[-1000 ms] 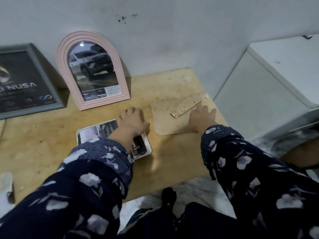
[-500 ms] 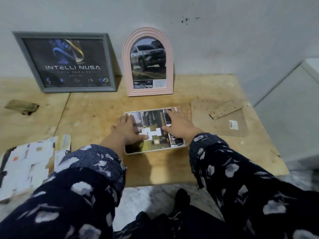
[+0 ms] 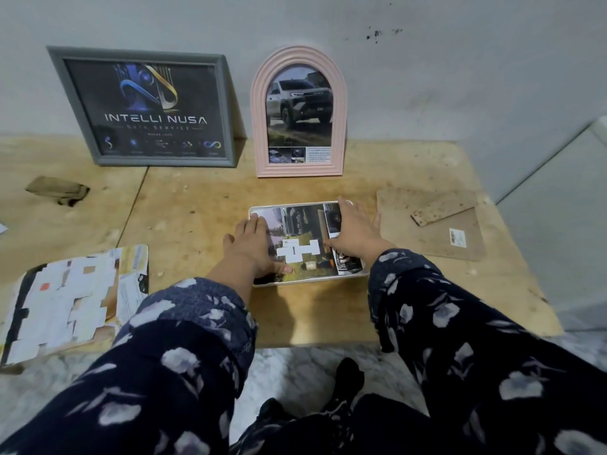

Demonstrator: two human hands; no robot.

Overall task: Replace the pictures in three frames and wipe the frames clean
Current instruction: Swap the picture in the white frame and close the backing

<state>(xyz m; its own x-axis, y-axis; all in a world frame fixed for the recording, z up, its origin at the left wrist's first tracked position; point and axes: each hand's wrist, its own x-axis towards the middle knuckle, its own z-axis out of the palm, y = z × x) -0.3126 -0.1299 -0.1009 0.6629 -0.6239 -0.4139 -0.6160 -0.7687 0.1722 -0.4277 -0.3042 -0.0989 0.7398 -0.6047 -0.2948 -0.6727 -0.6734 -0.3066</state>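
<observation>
Both hands lie flat on the white frame (image 3: 259, 212) lying mid-table: left hand (image 3: 253, 245) pressing the picture (image 3: 303, 238) at its left edge, right hand (image 3: 353, 234) spread over its right side; neither seems to clench anything, fingers open. Behind, the grey frame (image 3: 144, 106) and pink arched frame (image 3: 299, 111) lean on the wall; a brown backing board (image 3: 433, 231) lies beside the right hand.

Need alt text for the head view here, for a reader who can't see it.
Both hands, left hand and right hand, press a picture into a white frame lying flat on a wooden table. Behind, a grey frame and pink arched frame lean against the wall.
</observation>
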